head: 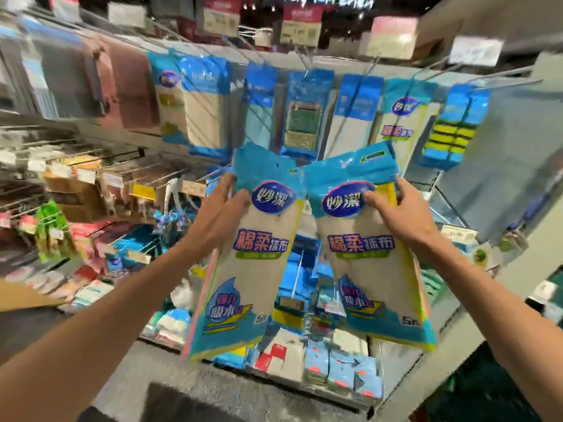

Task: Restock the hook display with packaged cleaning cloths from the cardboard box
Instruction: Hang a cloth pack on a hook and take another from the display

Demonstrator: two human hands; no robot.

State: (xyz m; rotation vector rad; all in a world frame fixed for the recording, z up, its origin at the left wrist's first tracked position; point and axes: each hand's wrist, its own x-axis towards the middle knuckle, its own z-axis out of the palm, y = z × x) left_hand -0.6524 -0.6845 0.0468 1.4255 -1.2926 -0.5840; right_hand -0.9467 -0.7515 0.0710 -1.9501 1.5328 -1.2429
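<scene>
Left hand (pixel 224 205) pinches a blue-and-beige plastic cloth pack (pixel 243 257) at centre frame; right hand (pixel 402 211) grips a matching second pack (pixel 371 257) just right of it. Step looks like hanging: next, thread each header hole onto a wire hook (pixel 307 60) in the upper centre.

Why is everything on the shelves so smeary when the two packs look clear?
Head view: the hook display is smeared by motion blur; the left pack and right pack, gripped by the left hand and right hand, look sharper, print readable; the wide lens bends straight lines.
</scene>
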